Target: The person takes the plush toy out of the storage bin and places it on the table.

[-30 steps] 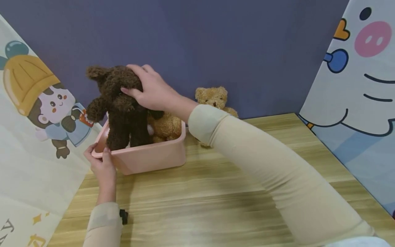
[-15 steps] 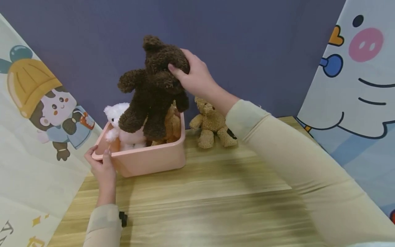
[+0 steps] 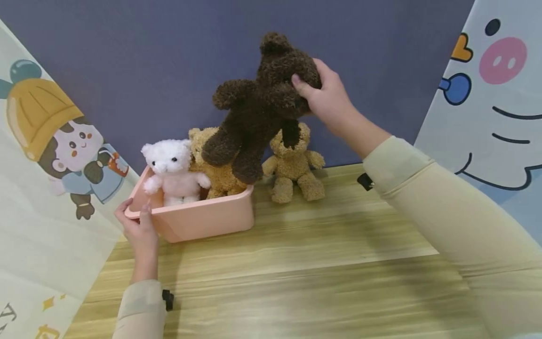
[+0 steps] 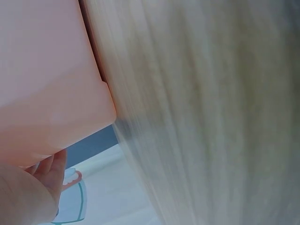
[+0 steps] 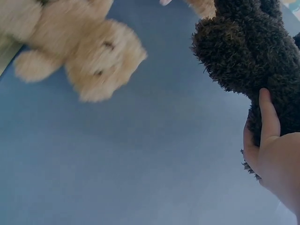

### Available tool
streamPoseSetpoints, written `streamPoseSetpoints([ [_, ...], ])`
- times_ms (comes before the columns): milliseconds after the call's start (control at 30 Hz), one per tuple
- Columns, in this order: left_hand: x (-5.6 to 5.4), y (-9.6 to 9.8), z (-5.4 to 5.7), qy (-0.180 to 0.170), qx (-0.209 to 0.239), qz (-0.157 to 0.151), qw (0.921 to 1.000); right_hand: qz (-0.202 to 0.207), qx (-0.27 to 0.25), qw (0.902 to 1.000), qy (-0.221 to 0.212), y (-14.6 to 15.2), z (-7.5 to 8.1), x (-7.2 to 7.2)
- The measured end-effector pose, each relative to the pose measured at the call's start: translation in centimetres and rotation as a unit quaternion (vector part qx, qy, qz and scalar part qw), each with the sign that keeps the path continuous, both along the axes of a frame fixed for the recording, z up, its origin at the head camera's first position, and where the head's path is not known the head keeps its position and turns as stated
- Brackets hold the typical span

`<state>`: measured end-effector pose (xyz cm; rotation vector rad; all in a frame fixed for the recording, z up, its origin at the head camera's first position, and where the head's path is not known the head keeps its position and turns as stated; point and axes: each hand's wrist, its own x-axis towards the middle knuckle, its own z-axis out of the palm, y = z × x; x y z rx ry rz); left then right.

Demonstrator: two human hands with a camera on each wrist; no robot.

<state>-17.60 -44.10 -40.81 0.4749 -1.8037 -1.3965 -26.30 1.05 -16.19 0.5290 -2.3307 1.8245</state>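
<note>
In the head view my right hand (image 3: 332, 96) grips a dark brown teddy bear (image 3: 258, 108) by its head, holding it in the air in front of the back wall. The right wrist view shows the thumb pressed into the plush of the brown bear (image 5: 253, 51). My left hand (image 3: 139, 235) pinches the near left corner of a pink bin (image 3: 207, 219). Inside the bin sit a white teddy bear (image 3: 173, 172) with a pale pink body and a golden-brown teddy bear (image 3: 220, 179), partly hidden by the dark one's legs.
A light tan teddy bear (image 3: 294, 172) sits on the wooden table (image 3: 296, 282) against the dark blue wall (image 3: 169, 61), right of the bin. Printed cartoon panels stand at both sides, a child figure (image 3: 76, 141) left and a pig-nosed figure (image 3: 504, 61) right.
My right hand has lifted the dark brown bear out of the bin and carried it up and to the right, uncovering the white bear. The left hand stays on the bin's corner.
</note>
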Motion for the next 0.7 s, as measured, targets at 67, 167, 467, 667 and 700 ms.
streamPoseSetpoints([
  [67, 0.0, 0.0, 0.0, 0.003, 0.0, 0.0, 1.0, -0.005, -0.003, 1.0, 0.001, 1.5, 0.0, 0.0],
  [167, 0.0, 0.0, 0.0, -0.001, -0.002, 0.0, 1.0, -0.018, 0.014, 0.9997, 0.005, 3.6, -0.1, -0.1],
  [467, 0.1, -0.5, 0.0, -0.013, 0.002, -0.007, 0.9999, -0.067, 0.114, 0.9908, 0.027, 9.4, -1.2, 0.5],
  [667, 0.1, -0.6, 0.2, -0.018, 0.009, -0.014, 0.9997, -0.114, 0.186, 0.9756, 0.022, 12.3, -2.2, 1.1],
  [700, 0.1, -0.6, 0.2, -0.019, 0.009, -0.014, 0.9997, -0.122, 0.201, 0.9718, 0.02, 12.8, -2.4, 1.2],
])
